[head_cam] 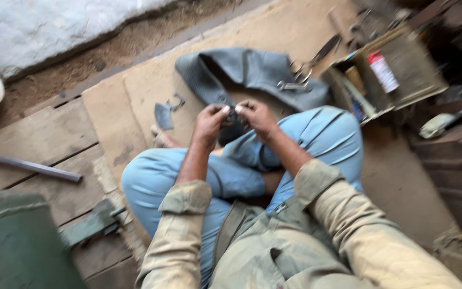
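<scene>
We pinched the grey rubber tube (252, 72) between both hands, left (209, 124) and right (256, 116) closed on it over our crossed legs, steadying it close.

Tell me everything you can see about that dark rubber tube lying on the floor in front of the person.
The rubber tube is dark grey, looks like soft rubber, and lies flat and limp, folded on a brown board on the floor. One part runs down toward the person's crossed legs, where the left hand and right hand pinch it between their fingers. A metal spanner rests on its upper surface. A small cut piece of similar rubber lies apart to its left.
</scene>
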